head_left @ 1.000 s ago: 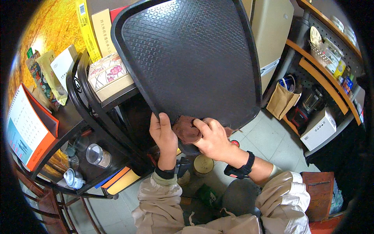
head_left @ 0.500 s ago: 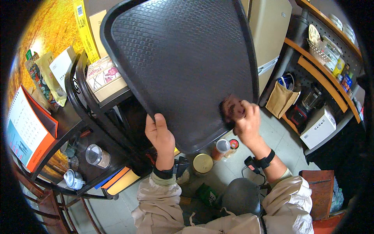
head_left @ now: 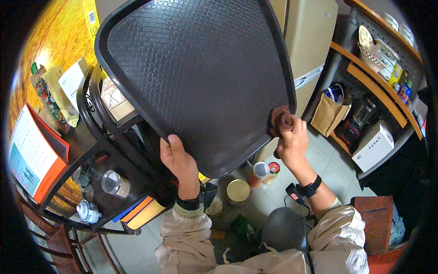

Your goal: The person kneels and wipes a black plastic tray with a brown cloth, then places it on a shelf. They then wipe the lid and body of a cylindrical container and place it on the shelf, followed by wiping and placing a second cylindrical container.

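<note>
A large black plastic tray with a textured surface is held up in front of me, tilted. My left hand grips its lower-left edge, thumb on the face and fingers at the rim. My right hand is closed on a bunched brown cloth, pressed on the tray near its right edge and slightly smeared by motion. Below the tray stand a gold-lidded jar, a clear-lidded container and a small red-lidded jar.
At left, a dark shelf unit holds a desk calendar, bags, boxes and jars. At right stand a cream fridge and shelving with a basket, a paper bag and a white box. A wooden chair is at lower left.
My right hand and the cloth have moved from the tray's bottom middle up and right toward its right edge. The tray and my left hand have shifted left.
</note>
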{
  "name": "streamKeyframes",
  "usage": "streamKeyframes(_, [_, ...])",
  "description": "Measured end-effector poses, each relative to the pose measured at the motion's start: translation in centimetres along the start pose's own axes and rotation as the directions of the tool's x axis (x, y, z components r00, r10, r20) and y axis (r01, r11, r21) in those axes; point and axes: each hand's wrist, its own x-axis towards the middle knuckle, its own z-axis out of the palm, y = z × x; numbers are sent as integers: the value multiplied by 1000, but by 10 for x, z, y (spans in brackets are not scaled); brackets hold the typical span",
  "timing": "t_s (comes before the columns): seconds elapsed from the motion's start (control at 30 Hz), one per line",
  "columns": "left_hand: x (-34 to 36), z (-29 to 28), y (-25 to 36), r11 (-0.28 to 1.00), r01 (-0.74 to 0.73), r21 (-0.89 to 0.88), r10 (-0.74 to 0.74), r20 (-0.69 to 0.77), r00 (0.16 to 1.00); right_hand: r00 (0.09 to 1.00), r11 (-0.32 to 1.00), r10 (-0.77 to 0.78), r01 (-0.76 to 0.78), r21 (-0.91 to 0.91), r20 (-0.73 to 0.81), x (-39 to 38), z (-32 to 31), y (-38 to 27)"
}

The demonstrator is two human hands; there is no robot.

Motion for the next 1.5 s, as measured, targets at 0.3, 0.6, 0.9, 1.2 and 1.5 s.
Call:
streamKeyframes(0.3, [4, 1, -1, 1000, 22, 19, -21, -30, 999, 978, 957, -207, 198, 214, 22, -6, 4, -74])
streamKeyframes(0.6, [0, 10, -5, 999, 14, 37, -13, -34, 999, 903, 854, -428, 391, 343, 36, -9, 2, -123])
streamKeyframes(0.9, [4, 6, -5, 997, 55, 58, -51, -69, 996, 848, 817, -524, 473, 331, 81, -4, -9, -97])
streamKeyframes(1.2, [-3, 28, 7, 999, -27, -17, 26, -67, 997, 881, 864, -474, 461, 203, 14, -4, -15, -57])
streamKeyframes(1.5, [-4, 13, 11, 993, 3, 117, -7, 34, 999, 945, 945, -311, 319, -75, 98, 2, -21, 0])
